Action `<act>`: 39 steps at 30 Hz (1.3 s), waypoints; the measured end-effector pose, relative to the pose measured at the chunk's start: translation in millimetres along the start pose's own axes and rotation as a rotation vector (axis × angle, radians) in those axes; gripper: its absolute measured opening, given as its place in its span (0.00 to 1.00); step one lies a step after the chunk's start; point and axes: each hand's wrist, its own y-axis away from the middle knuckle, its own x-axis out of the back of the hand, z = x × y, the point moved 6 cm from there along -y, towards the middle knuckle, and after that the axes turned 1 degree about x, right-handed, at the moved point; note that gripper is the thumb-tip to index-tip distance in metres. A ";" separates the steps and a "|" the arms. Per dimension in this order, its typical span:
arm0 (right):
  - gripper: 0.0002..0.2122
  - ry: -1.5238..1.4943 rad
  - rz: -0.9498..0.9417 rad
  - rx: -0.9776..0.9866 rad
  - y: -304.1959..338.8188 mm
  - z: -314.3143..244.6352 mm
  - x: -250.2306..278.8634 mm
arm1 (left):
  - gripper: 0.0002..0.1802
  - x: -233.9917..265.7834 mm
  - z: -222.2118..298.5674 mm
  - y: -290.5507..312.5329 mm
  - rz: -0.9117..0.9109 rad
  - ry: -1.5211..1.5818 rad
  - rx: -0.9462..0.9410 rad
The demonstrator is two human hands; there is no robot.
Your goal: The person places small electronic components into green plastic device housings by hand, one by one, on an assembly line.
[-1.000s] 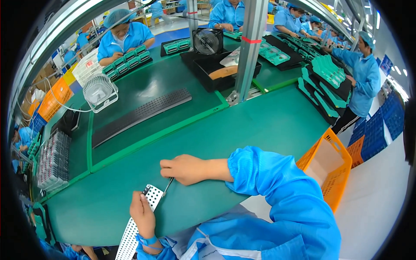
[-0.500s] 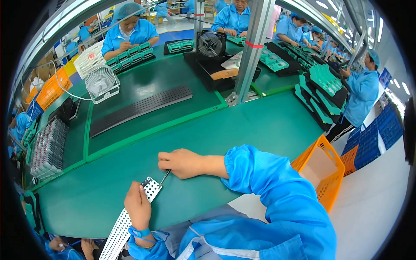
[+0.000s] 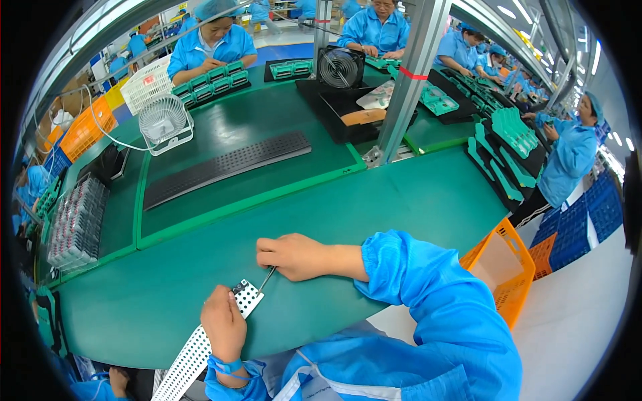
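Observation:
A long white strip with rows of dark holes [image 3: 187,359] runs from below the table's near edge up onto the green tabletop. My left hand [image 3: 224,322] is closed around it near its upper end. On that end sits a small dark piece [image 3: 239,288], too small to name. Thin metal tweezers [image 3: 268,277] are pinched in my right hand [image 3: 294,256], just right of the strip. Their tips reach the corner of the strip's end; whether they grip anything there I cannot make out.
A dark perforated strip [image 3: 227,168] lies across the table behind a green border. A white fan [image 3: 162,120] and stacked clear trays [image 3: 79,224] stand left. Ahead rises a metal post [image 3: 409,87]. Green parts [image 3: 511,130] and an orange crate [image 3: 515,294] are right. Co-workers sit opposite.
The whole scene has shifted slightly right and down in the view. Both hands keep their holds on the strip and the tweezers, with little change between them.

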 end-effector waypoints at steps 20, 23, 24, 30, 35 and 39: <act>0.09 0.024 -0.023 -0.006 -2.8 -0.5 0.0 | 0.05 0.6 1.4 1.2 0.004 -0.043 -0.050; 0.09 0.025 -0.026 -0.013 -2.7 -1.3 0.2 | 0.05 1.1 2.4 1.4 0.005 -0.046 -0.039; 0.09 0.025 -0.027 -0.019 -2.8 -1.1 0.0 | 0.06 0.9 2.5 1.6 0.001 -0.031 -0.038; 0.09 0.037 -0.019 -0.022 -2.5 -0.7 0.3 | 0.08 0.4 2.1 1.8 -0.011 -0.023 -0.028; 0.09 0.028 -0.005 -0.004 -3.9 -2.1 0.8 | 0.04 2.1 1.7 1.6 -0.019 -0.058 -0.053; 0.09 0.034 -0.005 -0.012 -3.2 -0.8 -0.7 | 0.04 1.0 4.7 0.7 -0.044 -0.068 -0.076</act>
